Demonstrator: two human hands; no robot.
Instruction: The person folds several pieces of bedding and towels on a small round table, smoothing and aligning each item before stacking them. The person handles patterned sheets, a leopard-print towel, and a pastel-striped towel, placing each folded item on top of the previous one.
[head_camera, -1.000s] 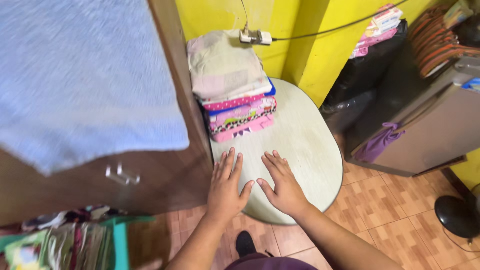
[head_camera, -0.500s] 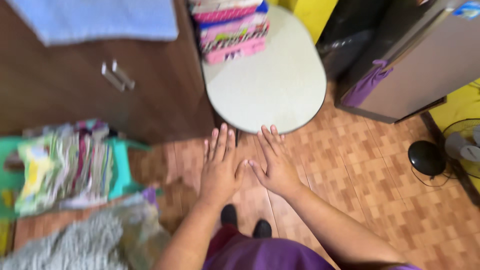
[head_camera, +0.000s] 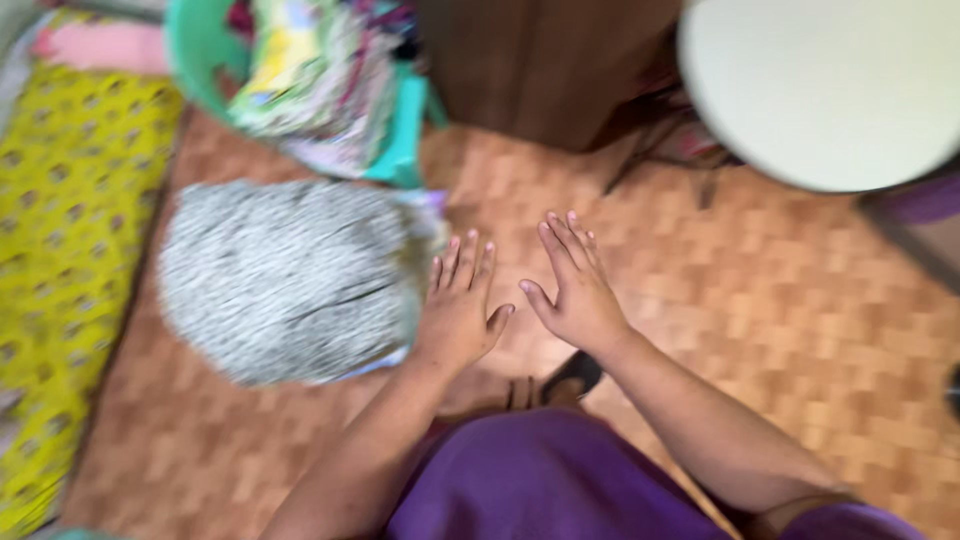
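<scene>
My left hand (head_camera: 462, 305) is held out flat, fingers apart, holding nothing, its fingertips just beside the right edge of a grey speckled round cushion or rug (head_camera: 290, 275) on the floor. My right hand (head_camera: 575, 290) is also flat and empty, over the tan tiled floor (head_camera: 780, 300). Both hands hover side by side, thumbs nearly meeting. The view is motion-blurred.
A green plastic basket (head_camera: 395, 130) heaped with colourful clothes stands at top centre. A yellow patterned mat (head_camera: 60, 210) lies along the left. A pale oval table top (head_camera: 820, 90) is at top right, next to a brown cabinet (head_camera: 545, 60). My purple clothing (head_camera: 540, 480) fills the bottom.
The view has swung left and down, away from the table and folded stack toward the floor. Both hands left the table top and now hover over the tiles near the grey cushion.
</scene>
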